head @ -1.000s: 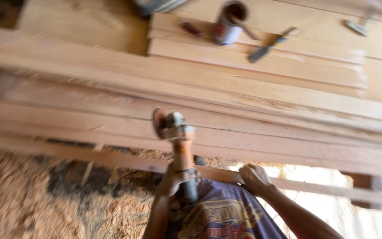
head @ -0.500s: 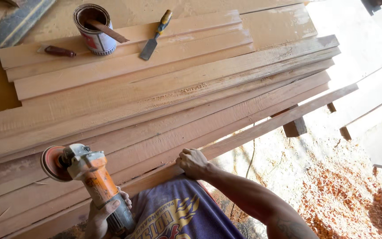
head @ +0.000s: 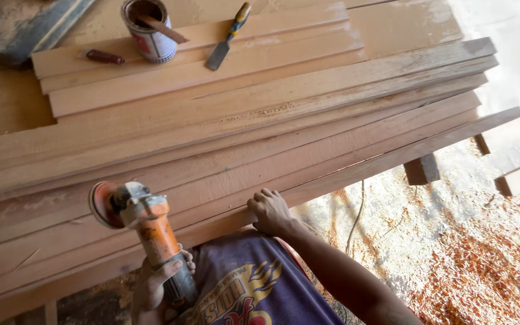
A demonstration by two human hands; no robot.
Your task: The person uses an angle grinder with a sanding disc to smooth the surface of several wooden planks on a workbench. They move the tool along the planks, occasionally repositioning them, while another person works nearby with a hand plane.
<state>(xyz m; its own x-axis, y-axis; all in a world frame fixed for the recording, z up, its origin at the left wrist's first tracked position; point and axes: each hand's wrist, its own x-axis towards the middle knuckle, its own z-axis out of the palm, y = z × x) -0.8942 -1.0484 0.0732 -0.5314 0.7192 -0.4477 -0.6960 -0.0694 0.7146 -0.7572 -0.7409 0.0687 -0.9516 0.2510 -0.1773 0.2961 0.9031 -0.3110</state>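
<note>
The stack of long planks (head: 224, 132) filled most of the view, pale reddish boards lying side by side and overlapping on a low support, their far ends jutting out over a floor thick with sawdust (head: 470, 259). They looked stiff and heavy, rough-sawn and dusty rather than slippery, so a board of that length would likely be best taken at its edge, near the middle. Next down in size, the angle grinder (head: 142, 225): orange body, grey gear head, a reddish sanding disc at the left, held upright just off the nearest board. It looked dense and top-heavy for its size, hard and rigid, and the slim orange barrel was the natural place to grip it. The left hand (head: 162, 281) was closed round the lower end of that barrel, fingers wrapped tight, thumb up along the body. The right hand (head: 270, 212) lay on the front plank's edge, fingers curled loosely over it, gripping nothing else. Far back on the boards stood a small tin can (head: 149, 30) with a stick in it, a chisel (head: 229, 37) to its right and a dark red-handled tool (head: 105, 57) to its left.
</note>
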